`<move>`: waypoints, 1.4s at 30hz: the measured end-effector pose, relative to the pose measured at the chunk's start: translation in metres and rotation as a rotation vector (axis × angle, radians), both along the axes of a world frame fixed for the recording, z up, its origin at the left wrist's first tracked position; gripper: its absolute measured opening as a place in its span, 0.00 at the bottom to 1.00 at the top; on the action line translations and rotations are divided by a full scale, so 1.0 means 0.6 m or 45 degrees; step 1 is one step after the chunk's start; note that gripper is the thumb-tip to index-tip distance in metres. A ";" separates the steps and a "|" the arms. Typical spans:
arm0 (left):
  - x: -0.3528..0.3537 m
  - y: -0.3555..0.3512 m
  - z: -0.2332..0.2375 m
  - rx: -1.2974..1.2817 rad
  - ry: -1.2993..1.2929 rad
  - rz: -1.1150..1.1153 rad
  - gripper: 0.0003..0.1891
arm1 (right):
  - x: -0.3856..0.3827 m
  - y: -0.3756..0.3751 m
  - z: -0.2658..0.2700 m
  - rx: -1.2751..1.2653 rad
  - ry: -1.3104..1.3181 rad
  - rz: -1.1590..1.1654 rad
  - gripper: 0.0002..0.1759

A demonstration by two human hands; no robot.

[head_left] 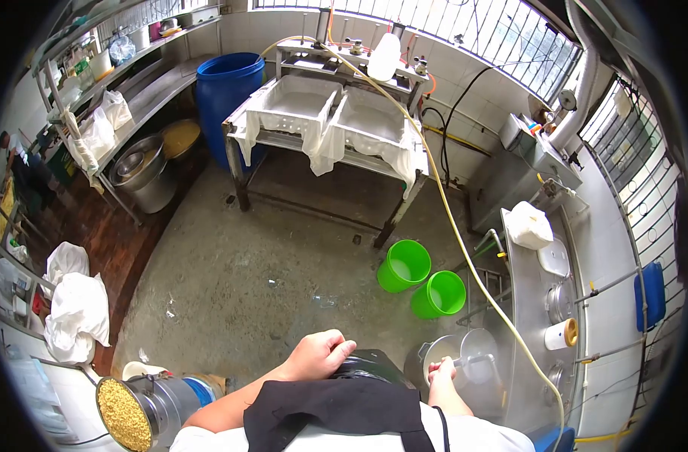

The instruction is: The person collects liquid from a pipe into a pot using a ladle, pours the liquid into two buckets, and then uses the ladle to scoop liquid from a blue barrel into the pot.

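My left hand point(318, 354) is closed in front of the black apron point(336, 405), fingers curled, near a shiny black plastic surface point(373, 366); whether anything is inside the fist cannot be made out. My right hand point(442, 369) is wrapped round the handle point(468, 361) of a translucent scoop point(480, 352), which is over or beside a steel pot point(437, 351) at the lower right. Two green buckets point(409, 260) with whitish contents stand on the floor just ahead of the pot.
Ahead stands a metal table point(284, 139) with two cloth-lined trays. A blue barrel point(227, 105) is left of it. A pale hose point(464, 245) crosses the right side. Yellow grains point(124, 414) fill a hopper at lower left. A person point(24, 162) stands far left.
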State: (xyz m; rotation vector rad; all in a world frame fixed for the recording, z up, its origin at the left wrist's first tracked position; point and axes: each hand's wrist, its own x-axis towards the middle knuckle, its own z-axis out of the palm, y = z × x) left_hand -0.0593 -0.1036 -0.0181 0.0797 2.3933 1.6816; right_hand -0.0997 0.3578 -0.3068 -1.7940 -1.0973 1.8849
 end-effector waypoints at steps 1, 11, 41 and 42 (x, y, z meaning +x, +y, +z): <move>0.000 0.000 -0.001 0.000 -0.005 0.000 0.17 | 0.001 0.002 -0.002 0.001 0.003 -0.006 0.04; -0.005 0.003 -0.002 0.023 0.016 -0.005 0.16 | 0.003 -0.015 0.021 0.051 -0.028 -0.009 0.04; 0.001 -0.003 -0.011 -0.006 0.183 -0.022 0.16 | 0.013 0.067 -0.084 -0.159 0.267 0.091 0.14; 0.004 -0.009 -0.015 -0.013 0.181 -0.033 0.16 | 0.020 0.068 -0.081 -0.172 0.253 0.178 0.16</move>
